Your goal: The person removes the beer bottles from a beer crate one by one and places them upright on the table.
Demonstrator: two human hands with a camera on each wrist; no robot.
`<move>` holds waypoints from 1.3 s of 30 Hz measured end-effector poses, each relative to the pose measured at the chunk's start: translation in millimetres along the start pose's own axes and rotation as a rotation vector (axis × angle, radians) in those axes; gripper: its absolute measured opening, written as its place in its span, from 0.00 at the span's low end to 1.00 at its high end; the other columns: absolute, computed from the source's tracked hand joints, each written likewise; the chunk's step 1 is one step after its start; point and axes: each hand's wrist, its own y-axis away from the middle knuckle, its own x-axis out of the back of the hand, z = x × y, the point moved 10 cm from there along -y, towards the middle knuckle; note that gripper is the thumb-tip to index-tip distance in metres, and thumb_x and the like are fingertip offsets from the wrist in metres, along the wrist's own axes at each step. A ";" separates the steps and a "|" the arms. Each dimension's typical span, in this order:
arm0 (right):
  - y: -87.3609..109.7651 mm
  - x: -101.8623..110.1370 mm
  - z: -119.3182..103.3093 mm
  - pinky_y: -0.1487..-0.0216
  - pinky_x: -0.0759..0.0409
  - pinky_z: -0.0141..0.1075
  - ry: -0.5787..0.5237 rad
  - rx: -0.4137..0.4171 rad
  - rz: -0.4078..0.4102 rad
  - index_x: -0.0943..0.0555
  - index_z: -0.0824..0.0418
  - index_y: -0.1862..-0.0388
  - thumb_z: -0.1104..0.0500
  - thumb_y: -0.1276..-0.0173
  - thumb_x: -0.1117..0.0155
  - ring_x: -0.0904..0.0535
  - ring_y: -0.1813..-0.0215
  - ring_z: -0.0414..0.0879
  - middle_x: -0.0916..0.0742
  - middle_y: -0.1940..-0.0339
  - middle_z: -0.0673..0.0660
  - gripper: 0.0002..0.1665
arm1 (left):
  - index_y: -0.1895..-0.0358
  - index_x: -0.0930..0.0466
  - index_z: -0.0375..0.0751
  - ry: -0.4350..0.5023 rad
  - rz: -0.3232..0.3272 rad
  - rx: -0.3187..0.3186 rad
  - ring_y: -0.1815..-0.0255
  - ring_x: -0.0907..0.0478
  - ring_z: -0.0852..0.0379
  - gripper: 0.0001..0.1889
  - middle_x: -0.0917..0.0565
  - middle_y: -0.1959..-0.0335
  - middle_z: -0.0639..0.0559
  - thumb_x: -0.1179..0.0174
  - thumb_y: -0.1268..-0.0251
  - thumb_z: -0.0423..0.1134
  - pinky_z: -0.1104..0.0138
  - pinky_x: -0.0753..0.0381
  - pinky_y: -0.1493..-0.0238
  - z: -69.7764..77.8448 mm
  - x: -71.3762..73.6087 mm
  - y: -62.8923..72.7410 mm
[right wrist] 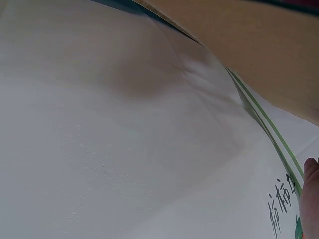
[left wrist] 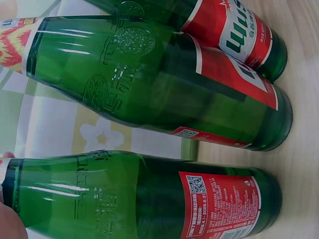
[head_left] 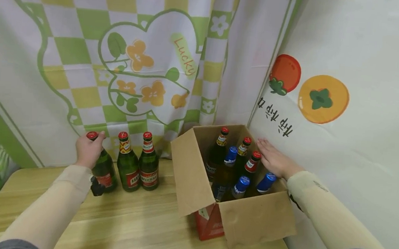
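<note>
My left hand (head_left: 88, 150) grips the neck of a green beer bottle (head_left: 105, 175), which stands upright on the table at the left. Its red back label (left wrist: 219, 201) shows in the left wrist view. Just right of it stand two more green beer bottles, one with a patterned neck label (head_left: 128, 169) and one with a red neck label (head_left: 149, 167). My right hand (head_left: 275, 160), fingers extended, lies along the far right edge of an open cardboard box (head_left: 195, 175). Inside are bottles with red caps (head_left: 224, 130) and blue caps (head_left: 241, 184); their lower parts are hidden.
The box's flaps (head_left: 257, 219) spread outward at the left and front. A printed curtain (head_left: 131, 13) hangs behind the wooden table (head_left: 135, 229). A white wall covering (head_left: 366, 153) with painted fruit rises close on the right.
</note>
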 end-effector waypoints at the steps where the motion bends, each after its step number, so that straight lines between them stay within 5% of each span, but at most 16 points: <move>1: 0.6 -0.7 0.5 0.22 0.53 0.61 -0.008 0.000 -0.003 0.48 0.81 0.22 0.62 0.19 0.57 0.54 0.19 0.73 0.46 0.20 0.78 0.35 | 0.59 0.16 0.23 -0.005 -0.015 -0.005 0.88 0.30 0.67 0.18 0.26 0.90 0.63 0.40 0.24 0.41 0.72 0.31 0.80 1.6 -1.8 0.0; 7: 1.5 -0.3 -0.1 0.22 0.53 0.61 -0.034 0.002 0.002 0.47 0.81 0.22 0.62 0.19 0.56 0.54 0.20 0.73 0.45 0.20 0.78 0.35 | 0.56 0.16 0.21 0.008 -0.076 0.015 0.87 0.30 0.66 0.19 0.26 0.91 0.62 0.41 0.23 0.40 0.71 0.32 0.82 0.6 -10.1 -1.1; 27: -1.0 3.0 -0.5 0.23 0.52 0.61 -0.036 0.010 0.003 0.47 0.82 0.23 0.62 0.20 0.55 0.52 0.20 0.74 0.44 0.21 0.79 0.35 | 0.54 0.16 0.23 -0.008 -0.104 0.045 0.86 0.31 0.65 0.20 0.27 0.89 0.61 0.41 0.22 0.44 0.69 0.31 0.80 3.9 -17.6 5.7; 34: -1.0 -1.4 3.1 0.24 0.52 0.64 -0.077 0.050 0.036 0.48 0.82 0.23 0.60 0.20 0.58 0.54 0.20 0.74 0.44 0.21 0.80 0.36 | 0.47 0.24 0.30 -0.079 -0.147 0.064 0.71 0.25 0.65 0.23 0.19 0.66 0.51 0.41 0.23 0.51 0.71 0.25 0.68 2.9 -11.2 18.5; 39: 1.2 2.3 1.8 0.24 0.51 0.65 -0.101 0.056 0.052 0.47 0.82 0.23 0.59 0.20 0.58 0.52 0.20 0.74 0.43 0.22 0.80 0.36 | 0.32 0.37 0.28 -0.020 -0.131 0.094 0.48 0.25 0.51 0.33 0.25 0.41 0.37 0.43 0.23 0.53 0.64 0.25 0.48 12.6 -6.0 26.2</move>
